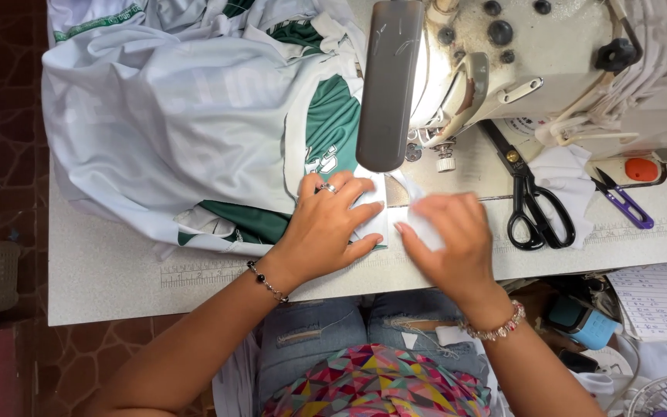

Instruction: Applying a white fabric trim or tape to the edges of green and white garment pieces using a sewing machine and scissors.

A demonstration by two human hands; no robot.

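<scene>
My left hand [332, 224] lay flat, open, pressing the soft white-and-green jersey fabric [194, 116] beneath the cream sewing machine [503, 62]; my right hand [449, 232] pinched its slippery, limp edge.

Sewing workshop, garment-making station. Industrial sewing machine [503, 54] at 1 o'clock on grey worktable [110, 278] with ruler strip along front edge. Heaped white-and-green jerseys [179, 108] at 11, black shears [530, 205] and purple thread snips [623, 202] at 3, paper order sheet [661, 301] at 4.
</scene>
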